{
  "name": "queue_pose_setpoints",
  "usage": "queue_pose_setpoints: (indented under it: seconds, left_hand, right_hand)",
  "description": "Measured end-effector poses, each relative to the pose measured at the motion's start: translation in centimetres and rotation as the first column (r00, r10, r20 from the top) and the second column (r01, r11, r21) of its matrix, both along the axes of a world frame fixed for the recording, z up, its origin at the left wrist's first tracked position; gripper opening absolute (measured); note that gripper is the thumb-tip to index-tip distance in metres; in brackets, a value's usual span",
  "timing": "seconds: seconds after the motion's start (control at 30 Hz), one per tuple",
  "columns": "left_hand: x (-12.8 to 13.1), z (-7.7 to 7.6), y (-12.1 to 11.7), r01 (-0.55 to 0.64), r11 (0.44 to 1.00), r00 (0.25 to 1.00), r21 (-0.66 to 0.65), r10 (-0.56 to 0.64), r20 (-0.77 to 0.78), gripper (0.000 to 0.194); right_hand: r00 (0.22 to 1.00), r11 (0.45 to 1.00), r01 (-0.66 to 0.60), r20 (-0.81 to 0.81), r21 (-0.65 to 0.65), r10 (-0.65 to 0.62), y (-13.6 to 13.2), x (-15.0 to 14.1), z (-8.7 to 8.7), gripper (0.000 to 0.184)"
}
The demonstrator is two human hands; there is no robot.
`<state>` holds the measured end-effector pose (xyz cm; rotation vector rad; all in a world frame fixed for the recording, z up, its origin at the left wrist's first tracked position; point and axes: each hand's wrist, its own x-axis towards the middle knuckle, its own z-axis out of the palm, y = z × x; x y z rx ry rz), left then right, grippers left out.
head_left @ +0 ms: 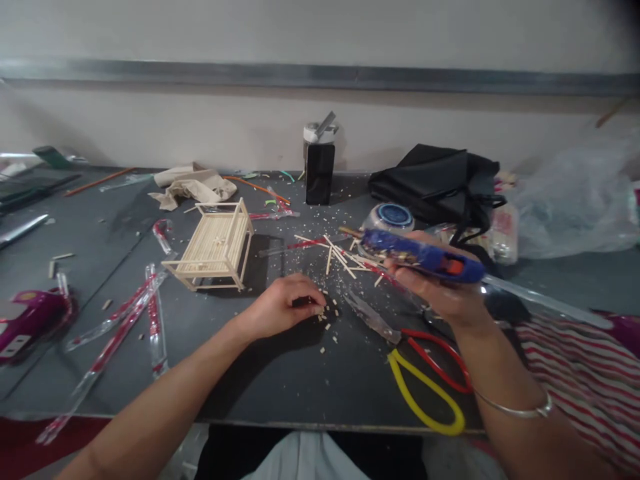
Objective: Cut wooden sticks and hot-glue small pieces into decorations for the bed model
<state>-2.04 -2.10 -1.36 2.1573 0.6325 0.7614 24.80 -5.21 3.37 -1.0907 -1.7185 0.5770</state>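
Note:
My right hand (440,293) is wrapped around a blue hot glue gun (415,253), its nozzle pointing left and a clear glue stick (540,300) sticking out of its back. On the table, my left hand (287,303) pinches a small cut piece of wooden stick (320,310) between thumb and fingertips. Several more tiny cut pieces (328,327) lie around those fingertips. Beyond the left hand stands a miniature bed frame (213,247) built of thin wooden sticks, apart from the hand. Loose wooden sticks (343,257) lie in a pile between the hands.
Scissors (430,380) with red and yellow handles lie near the front edge. Clear-and-red plastic wrappers (120,327) are strewn at left, beside a purple glue gun (35,323). Behind are a phone (320,175) against a bottle, a round container (393,217) and a black bag (435,180).

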Motion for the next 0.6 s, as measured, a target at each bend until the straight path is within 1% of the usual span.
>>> queue_pose_setpoints:
  seconds: [0.07, 0.13, 0.2, 0.27, 0.33, 0.47, 0.6]
  left_hand:
    - [0.1, 0.1, -0.1, 0.027, 0.999, 0.999, 0.037, -0.026, -0.02, 0.011]
    - [0.1, 0.3, -0.3, 0.054, 0.995, 0.998, 0.083, -0.05, -0.049, 0.012]
    - [0.3, 0.4, -0.4, 0.085, 0.988, 0.994, 0.132, -0.075, -0.084, 0.014]
    - [0.5, 0.6, -0.7, 0.115, 0.978, 0.988, 0.175, -0.094, -0.124, 0.017]
    - [0.8, 0.6, -1.0, 0.126, 0.969, 0.983, 0.212, -0.093, -0.159, 0.017]
    - [1.3, 0.5, -2.0, 0.137, 0.944, 0.97, 0.301, -0.067, -0.233, 0.013]
    - [1.8, 0.6, -2.9, 0.192, 0.899, 0.942, 0.394, -0.057, -0.33, 0.016]
  right_hand:
    - [0.993, 0.998, -0.055, 0.108, 0.021, 0.052, 0.1, -0.6, 0.4, 0.016]
    - [0.972, 0.994, -0.11, 0.212, 0.016, 0.104, 0.2, -1.1, 0.8, 0.014]
    - [0.955, 0.994, -0.11, 0.28, 0.024, 0.099, 0.2, -1.5, 0.9, 0.013]
    - [0.952, 0.996, -0.074, 0.302, 0.058, 0.053, 0.3, -1.6, 0.6, 0.015]
    - [0.947, 0.992, -0.027, 0.322, 0.12, -0.013, 0.4, -1.6, 0.1, 0.017]
    - [0.911, 0.952, 0.026, 0.384, 0.304, -0.148, 0.8, -1.4, -0.6, 0.01]
    - [0.873, 0.918, 0.062, 0.424, 0.391, -0.239, 1.1, -1.4, -0.8, 0.006]
